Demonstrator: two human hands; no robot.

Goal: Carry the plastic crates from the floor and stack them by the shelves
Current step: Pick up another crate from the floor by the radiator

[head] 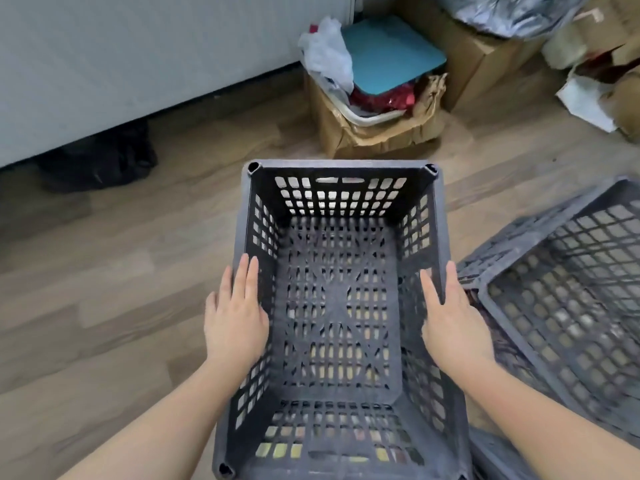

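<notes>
A: Hand state?
B: left hand [236, 318] and right hand [452, 322] flat, fingers extended, on the side rims of the grey crate [341, 306] between them. Grasp unclear.
A: Others?
B: second crate [568, 289] right of right fingers, blurred.

1. Legible text, labels, brands, numbers, signs: none found.
2. Dark grey perforated plastic crate [341, 306]: moulded lattice only, no marking readable.
3. Brown cardboard boxes [485, 64] at rear: no print or label readable.
</notes>
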